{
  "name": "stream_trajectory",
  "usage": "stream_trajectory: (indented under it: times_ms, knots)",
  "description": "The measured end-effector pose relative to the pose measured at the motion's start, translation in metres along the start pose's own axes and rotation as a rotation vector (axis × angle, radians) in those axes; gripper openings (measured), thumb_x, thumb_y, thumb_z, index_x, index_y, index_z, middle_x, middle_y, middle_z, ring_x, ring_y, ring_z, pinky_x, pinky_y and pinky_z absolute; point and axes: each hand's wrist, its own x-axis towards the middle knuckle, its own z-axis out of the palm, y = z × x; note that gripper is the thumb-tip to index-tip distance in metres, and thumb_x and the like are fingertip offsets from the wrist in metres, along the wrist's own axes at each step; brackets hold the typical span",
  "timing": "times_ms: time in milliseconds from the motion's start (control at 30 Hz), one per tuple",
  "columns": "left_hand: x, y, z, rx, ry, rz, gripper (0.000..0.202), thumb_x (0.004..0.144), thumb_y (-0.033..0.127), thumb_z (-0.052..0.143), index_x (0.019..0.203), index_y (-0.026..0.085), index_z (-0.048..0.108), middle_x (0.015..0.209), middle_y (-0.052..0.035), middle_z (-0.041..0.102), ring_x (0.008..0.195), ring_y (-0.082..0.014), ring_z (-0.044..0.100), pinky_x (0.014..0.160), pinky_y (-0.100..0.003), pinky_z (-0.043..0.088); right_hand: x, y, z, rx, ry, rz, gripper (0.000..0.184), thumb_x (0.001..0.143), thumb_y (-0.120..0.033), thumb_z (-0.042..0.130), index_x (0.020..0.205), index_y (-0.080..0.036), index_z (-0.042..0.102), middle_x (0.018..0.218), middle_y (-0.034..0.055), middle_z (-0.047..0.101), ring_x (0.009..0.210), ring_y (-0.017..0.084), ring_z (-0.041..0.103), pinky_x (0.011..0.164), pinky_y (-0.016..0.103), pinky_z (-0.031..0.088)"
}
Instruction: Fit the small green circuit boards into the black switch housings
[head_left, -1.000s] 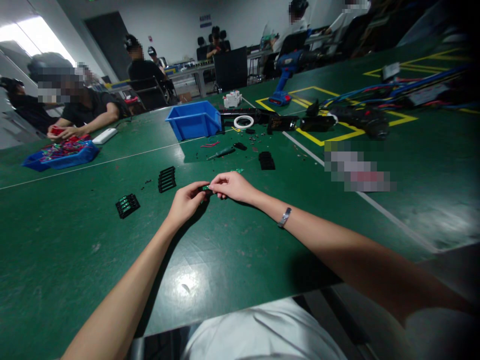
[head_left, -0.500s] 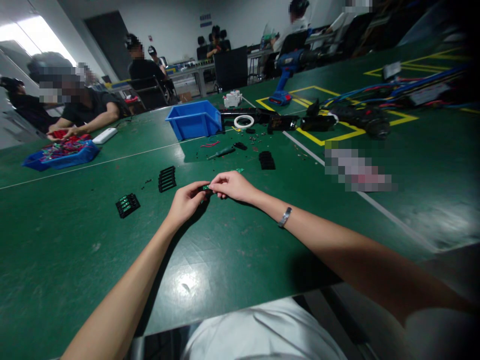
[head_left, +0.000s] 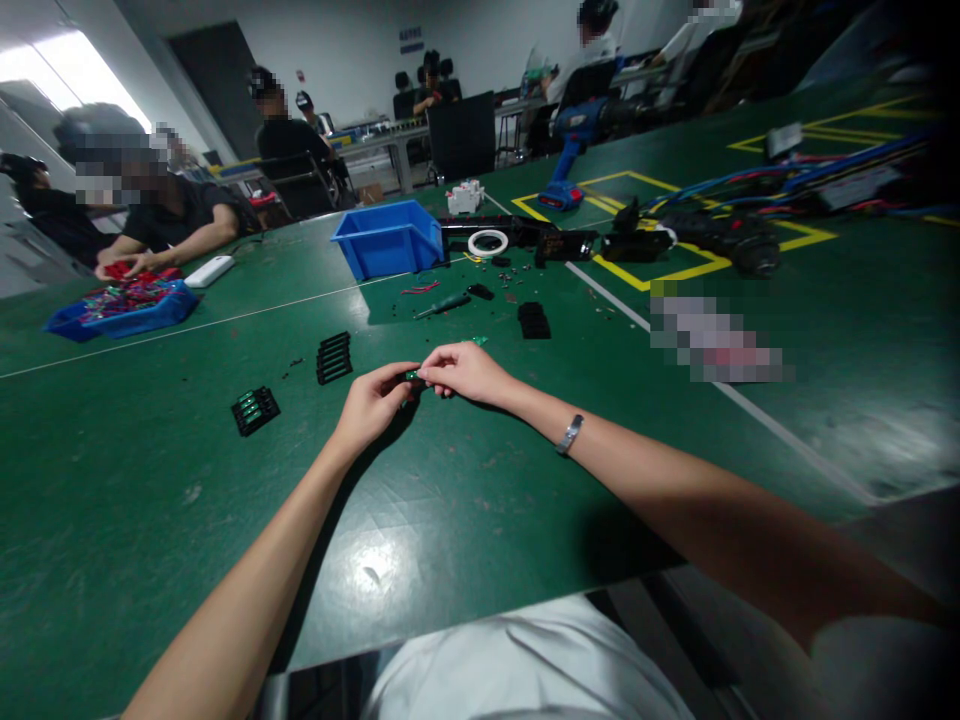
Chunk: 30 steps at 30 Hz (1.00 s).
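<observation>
Between my two hands is a small black piece with a green circuit board (head_left: 412, 376), mostly covered by fingers. My left hand (head_left: 373, 405) is closed around its left side. The fingertips of my right hand (head_left: 463, 371) pinch its right end. To the left lies a black slotted holder (head_left: 255, 411) with several green boards in it. A black slotted frame (head_left: 334, 358) rests nearer my left hand, and another black slotted part (head_left: 533, 321) sits beyond my right hand. Some green pieces (head_left: 480, 341) show just behind my right hand.
Farther back are a blue bin (head_left: 390, 240), a screwdriver (head_left: 444, 306), a white tape ring (head_left: 487, 243) and scattered screws. A blue cordless drill (head_left: 566, 155) stands behind, with cables (head_left: 810, 180) at the right. Across the table, a person handles red wires above a blue tray (head_left: 124, 320).
</observation>
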Motion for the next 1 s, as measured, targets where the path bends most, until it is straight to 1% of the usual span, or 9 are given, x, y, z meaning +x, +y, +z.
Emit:
stream_trajectory:
  times_ms: [300, 833, 1000]
  knots:
    - [0.0, -0.0005, -0.001, 0.007, -0.013, 0.009, 0.04, 0.087, 0.024, 0.062, 0.124, 0.015, 0.073, 0.092, -0.0068, 0.078, 0.076, -0.019, 0.071, 0.067, -0.026, 0.054, 0.0014, 0.0052, -0.0001, 0.004, -0.01, -0.011, 0.015, 0.086, -0.027, 0.072, 0.088, -0.012, 0.071, 0.069, 0.0033, 0.07, 0.058, 0.01, 0.065, 0.05, 0.018, 0.051]
    - [-0.0012, 0.0002, -0.002, -0.001, -0.013, 0.026, 0.039, 0.086, 0.023, 0.063, 0.123, 0.014, 0.073, 0.098, -0.008, 0.079, 0.077, -0.0187, 0.071, 0.068, -0.026, 0.054, -0.0001, 0.0033, 0.0004, -0.002, -0.018, -0.019, 0.015, 0.087, -0.027, 0.071, 0.087, -0.012, 0.07, 0.07, 0.0033, 0.07, 0.058, 0.01, 0.065, 0.05, 0.018, 0.051]
    - [-0.0009, -0.0002, -0.0022, -0.003, -0.011, 0.028, 0.039, 0.086, 0.023, 0.063, 0.122, 0.015, 0.073, 0.096, -0.0076, 0.078, 0.077, -0.0187, 0.071, 0.067, -0.026, 0.053, -0.0004, 0.0035, 0.0002, -0.001, -0.019, -0.019, 0.015, 0.087, -0.027, 0.071, 0.088, -0.013, 0.07, 0.069, 0.0029, 0.07, 0.058, 0.01, 0.065, 0.05, 0.018, 0.051]
